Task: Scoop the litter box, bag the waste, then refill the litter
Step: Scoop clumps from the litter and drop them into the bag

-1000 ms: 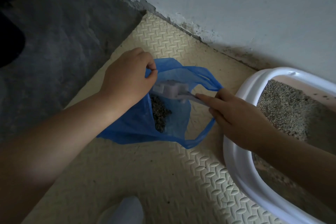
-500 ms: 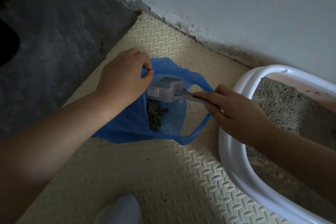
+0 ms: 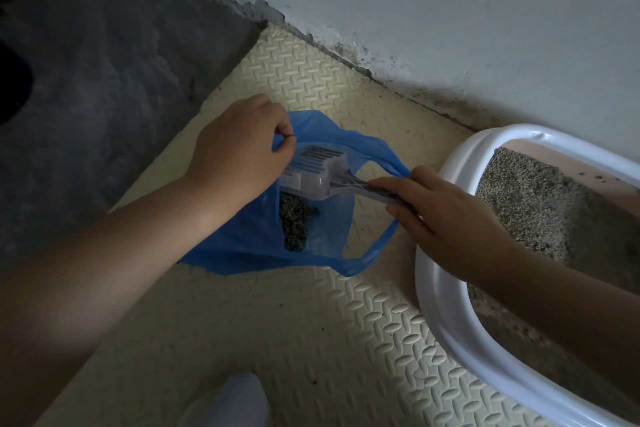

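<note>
Blue plastic bag (image 3: pixel 242 243) lies on the textured mat (image 3: pixel 311 340), its rim pinched up by the left hand (image 3: pixel 239 149) so the mouth gapes. Right hand (image 3: pixel 446 218) grips the scoop (image 3: pixel 315 170) by its handle, head over the opening, likely so clumps drop onto the dark waste (image 3: pixel 294 222) inside. Litter box (image 3: pixel 433 284) sits just beside, keeping the carry short.

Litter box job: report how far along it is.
Done: clumped waste lies in the blue bag. In hand: left hand pinches the bag's rim open, right hand holds the slotted scoop over its mouth. Left: bag untied, litter box not refilled; its litter lies banked unevenly.
</note>
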A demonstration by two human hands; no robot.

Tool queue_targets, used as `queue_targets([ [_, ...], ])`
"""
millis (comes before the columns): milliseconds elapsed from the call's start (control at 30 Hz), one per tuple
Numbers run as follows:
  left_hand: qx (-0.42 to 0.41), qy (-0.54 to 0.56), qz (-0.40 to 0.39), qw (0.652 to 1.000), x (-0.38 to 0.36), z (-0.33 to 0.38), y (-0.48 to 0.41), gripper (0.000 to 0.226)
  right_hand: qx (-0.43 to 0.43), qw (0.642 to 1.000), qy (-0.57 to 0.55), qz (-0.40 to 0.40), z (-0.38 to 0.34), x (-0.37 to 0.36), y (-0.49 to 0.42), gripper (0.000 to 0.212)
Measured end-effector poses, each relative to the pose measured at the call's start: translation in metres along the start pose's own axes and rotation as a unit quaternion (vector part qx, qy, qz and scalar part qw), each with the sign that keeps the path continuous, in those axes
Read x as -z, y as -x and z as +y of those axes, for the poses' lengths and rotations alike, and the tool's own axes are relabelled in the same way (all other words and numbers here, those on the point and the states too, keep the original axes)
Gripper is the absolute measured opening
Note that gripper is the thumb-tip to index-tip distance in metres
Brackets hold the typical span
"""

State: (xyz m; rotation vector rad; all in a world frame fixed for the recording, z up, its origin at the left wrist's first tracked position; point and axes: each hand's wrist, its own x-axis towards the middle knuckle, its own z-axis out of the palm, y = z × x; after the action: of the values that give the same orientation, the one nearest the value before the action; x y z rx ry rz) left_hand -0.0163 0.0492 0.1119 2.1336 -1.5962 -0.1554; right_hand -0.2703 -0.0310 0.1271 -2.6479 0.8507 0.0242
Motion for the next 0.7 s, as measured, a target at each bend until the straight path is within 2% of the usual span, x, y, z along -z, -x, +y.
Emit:
queue_targets([
  [267, 0.005, -0.004, 0.000, 1.000, 0.002, 0.001, 0.000, 0.006, -0.014, 1.000, 0.001, -0.002, -0.002, 0.003, 0.000, 0.041],
  [367, 0.002, -0.003, 0.001, 1.000, 0.003, 0.002, 0.000, 0.006, -0.053, 0.993, -0.104, -0.031, 0.004, 0.010, 0.000, 0.032],
  [467, -0.005, 0.001, 0.001, 1.000, 0.002, 0.007, 0.000, 0.005, -0.101, 0.971, -0.207, -0.069, 0.021, 0.022, 0.005, 0.018],
  [600, -0.027, 0.002, -0.015, 1.000, -0.005, 0.021, 0.000, 0.006, -0.128, 0.932, -0.322, -0.104, 0.043, 0.038, 0.020, 0.025],
  [700, -0.053, 0.016, -0.027, 0.998, -0.014, 0.038, -0.002, 0.011, -0.165, 0.901, -0.389, -0.101, 0.058, 0.047, 0.042, 0.032],
])
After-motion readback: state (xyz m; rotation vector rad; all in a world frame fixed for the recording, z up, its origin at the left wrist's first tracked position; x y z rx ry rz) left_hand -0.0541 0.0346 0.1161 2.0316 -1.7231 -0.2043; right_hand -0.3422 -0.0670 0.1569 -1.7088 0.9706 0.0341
